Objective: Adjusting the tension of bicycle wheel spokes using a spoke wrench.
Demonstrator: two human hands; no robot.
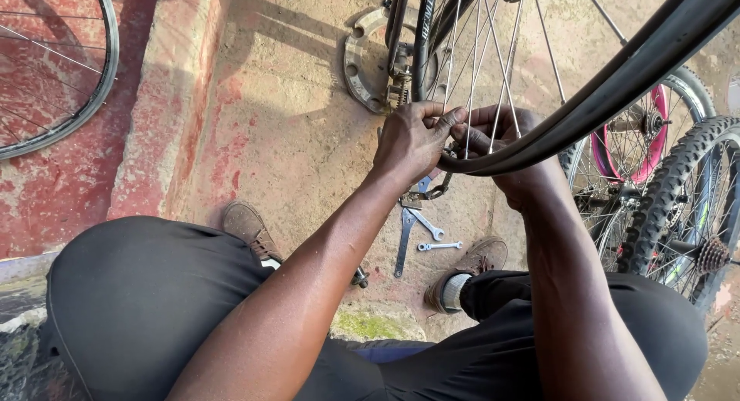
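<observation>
Two hands meet at the middle of the view, working on a bicycle wheel. Far left, a bare wheel rim [54,69] with thin spokes lies on the red-painted floor [46,193]. Beside it a raised red kerb [166,108] runs up the frame, and past that comes bare concrete ground [285,131]. The person sits with dark trousers [146,301] over both knees, a brown shoe [248,227] on the left foot set on the concrete.

The left hand [412,139] reaches forward from the left forearm, its fingers [441,116] curled tight and pinching the edge of the black tyre [586,100] where it meets the spokes [478,54]. Behind the hand a round metal disc with holes [362,62] lies on the ground. Below the hands several flat spanners [420,235] lie on the concrete between the feet, with the other brown shoe [474,266] and a grey sock just beside them.

The right hand [505,143] sits against the left, its fingers [478,135] wrapped round the same stretch of tyre from under the spokes, so both hands grip it together. The tyre sweeps from the hands up to the top right corner. Farther right stand more wheels: one with a pink rim [655,131], and a knobbly tyre [678,193] with a gear cluster [713,254] at its hub.
</observation>
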